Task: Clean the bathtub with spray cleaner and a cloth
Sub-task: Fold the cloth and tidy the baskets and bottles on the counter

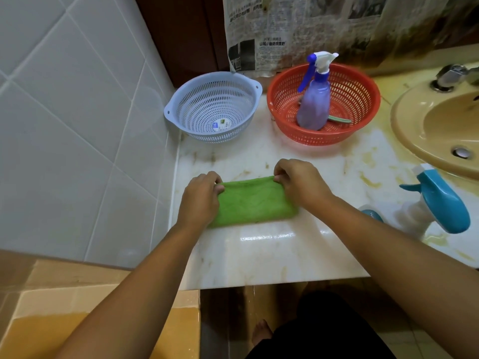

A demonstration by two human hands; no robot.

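green cloth (255,202) on counter (272,257) — both hands' grip on it

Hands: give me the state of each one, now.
Left hand: closed, pinching the left end of the green cloth.
Right hand: closed, pinching the cloth's far right corner.

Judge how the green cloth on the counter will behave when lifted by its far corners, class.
The green cloth will probably flop and unfold, since it lies as a soft folded pad. It looks light for its size, a thin towel. The left hand and right hand pinching its far edge suggest its fuzzy surface grips easily rather than slipping.
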